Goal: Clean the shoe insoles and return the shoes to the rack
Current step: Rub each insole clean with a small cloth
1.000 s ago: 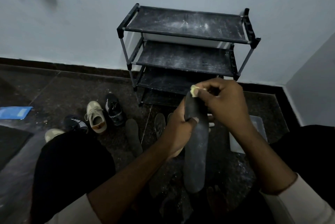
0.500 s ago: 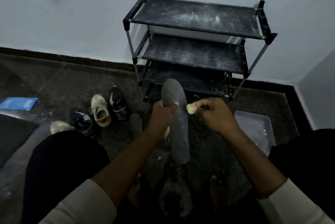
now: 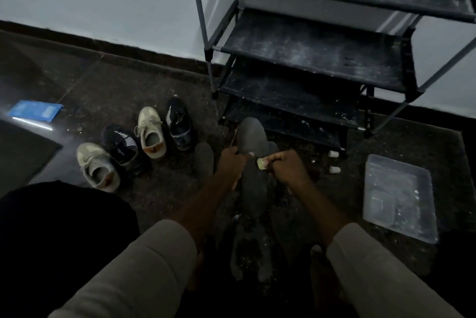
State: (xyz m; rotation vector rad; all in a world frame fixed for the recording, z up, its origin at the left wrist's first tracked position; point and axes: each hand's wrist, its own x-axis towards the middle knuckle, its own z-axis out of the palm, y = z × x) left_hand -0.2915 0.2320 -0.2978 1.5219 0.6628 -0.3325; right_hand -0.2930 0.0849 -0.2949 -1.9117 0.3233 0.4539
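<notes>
Right hand slid sponge from insole tip to, seemingly, middle.

The left hand grips a long dark grey insole upright over the dark floor. The right hand pinches what looks like a small yellowish sponge against it.

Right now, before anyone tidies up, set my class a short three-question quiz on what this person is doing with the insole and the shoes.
1. True or false: the four shoes stand on the rack.
2. The left hand grips: A a brush; B the insole; C a bottle.
3. Which hand holds the yellowish wad?
Key: 1 false, they are on the floor; 2 B; 3 the right hand.
</notes>
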